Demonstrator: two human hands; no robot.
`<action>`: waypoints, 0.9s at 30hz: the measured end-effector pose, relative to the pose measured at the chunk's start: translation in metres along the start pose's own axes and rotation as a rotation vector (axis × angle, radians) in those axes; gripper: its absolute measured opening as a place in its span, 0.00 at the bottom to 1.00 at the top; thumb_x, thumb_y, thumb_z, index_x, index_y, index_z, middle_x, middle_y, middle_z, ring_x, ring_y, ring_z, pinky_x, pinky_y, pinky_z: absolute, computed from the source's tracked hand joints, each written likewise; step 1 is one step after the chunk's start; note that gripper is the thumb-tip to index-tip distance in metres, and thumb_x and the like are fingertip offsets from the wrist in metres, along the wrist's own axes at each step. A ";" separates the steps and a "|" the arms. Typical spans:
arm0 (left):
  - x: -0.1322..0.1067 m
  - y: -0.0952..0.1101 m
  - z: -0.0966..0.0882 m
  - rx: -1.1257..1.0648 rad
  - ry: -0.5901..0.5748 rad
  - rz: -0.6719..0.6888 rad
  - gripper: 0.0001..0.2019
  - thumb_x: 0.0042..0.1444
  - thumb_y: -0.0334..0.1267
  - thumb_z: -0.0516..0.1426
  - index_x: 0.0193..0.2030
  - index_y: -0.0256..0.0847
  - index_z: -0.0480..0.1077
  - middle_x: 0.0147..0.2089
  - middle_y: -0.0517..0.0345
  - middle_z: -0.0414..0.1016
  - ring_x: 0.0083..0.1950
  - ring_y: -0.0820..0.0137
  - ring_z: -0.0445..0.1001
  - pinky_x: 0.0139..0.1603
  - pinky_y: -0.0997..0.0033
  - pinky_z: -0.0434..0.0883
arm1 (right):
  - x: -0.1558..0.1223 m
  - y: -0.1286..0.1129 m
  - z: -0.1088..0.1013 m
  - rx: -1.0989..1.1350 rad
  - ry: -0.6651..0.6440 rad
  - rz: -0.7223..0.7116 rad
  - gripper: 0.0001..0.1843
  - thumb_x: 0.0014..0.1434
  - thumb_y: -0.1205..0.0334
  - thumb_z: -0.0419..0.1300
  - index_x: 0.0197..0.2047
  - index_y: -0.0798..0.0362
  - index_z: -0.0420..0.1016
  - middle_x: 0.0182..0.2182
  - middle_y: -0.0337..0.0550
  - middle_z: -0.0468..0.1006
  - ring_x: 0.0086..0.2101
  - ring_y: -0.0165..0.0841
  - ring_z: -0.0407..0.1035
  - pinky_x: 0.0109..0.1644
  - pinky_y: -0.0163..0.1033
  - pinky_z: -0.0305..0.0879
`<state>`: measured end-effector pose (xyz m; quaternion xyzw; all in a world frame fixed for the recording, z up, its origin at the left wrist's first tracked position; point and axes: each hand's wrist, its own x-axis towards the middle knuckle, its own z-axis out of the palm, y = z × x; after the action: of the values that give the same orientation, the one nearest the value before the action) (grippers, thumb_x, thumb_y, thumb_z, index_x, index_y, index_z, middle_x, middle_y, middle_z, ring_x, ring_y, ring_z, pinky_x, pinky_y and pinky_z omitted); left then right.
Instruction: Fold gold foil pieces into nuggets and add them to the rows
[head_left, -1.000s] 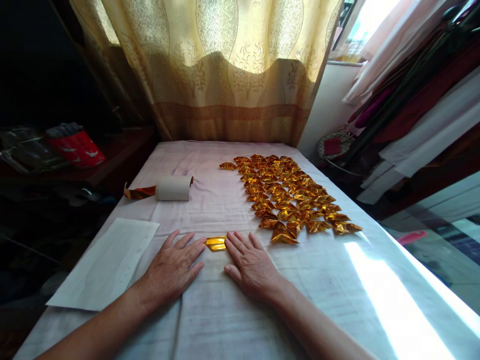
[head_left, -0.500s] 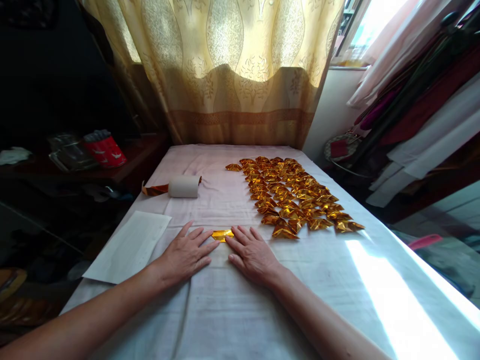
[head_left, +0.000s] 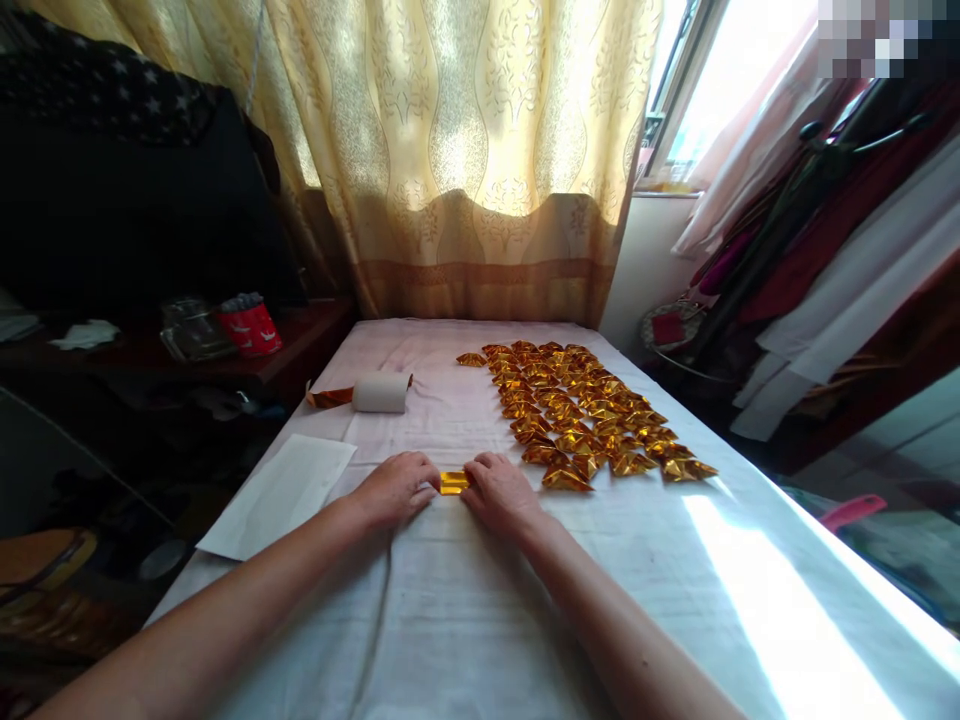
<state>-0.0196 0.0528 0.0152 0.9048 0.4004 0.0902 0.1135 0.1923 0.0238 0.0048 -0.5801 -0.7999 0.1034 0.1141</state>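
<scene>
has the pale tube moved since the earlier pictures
No: the pale tube lies in the same spot on the table, beyond the white sheet; the camera view shifted.

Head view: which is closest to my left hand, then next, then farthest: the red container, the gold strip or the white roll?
From the left hand:
1. Gold strip: at its fingertips, between both hands.
2. White roll: beyond the hand, on the table.
3. Red container: far left, off the table.
</scene>
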 end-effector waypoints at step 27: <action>0.084 -0.052 0.027 -0.644 0.570 -0.593 0.22 0.56 0.57 0.51 0.38 0.40 0.74 0.36 0.52 0.83 0.29 0.69 0.79 0.24 0.76 0.68 | 0.113 0.019 0.016 0.603 0.292 0.191 0.11 0.56 0.62 0.62 0.44 0.50 0.75 0.41 0.41 0.80 0.37 0.32 0.75 0.45 0.37 0.69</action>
<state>0.0066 0.1454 -0.0191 0.6114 0.6063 0.4155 0.2931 0.1708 0.1372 -0.0094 -0.6012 -0.6507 0.2614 0.3833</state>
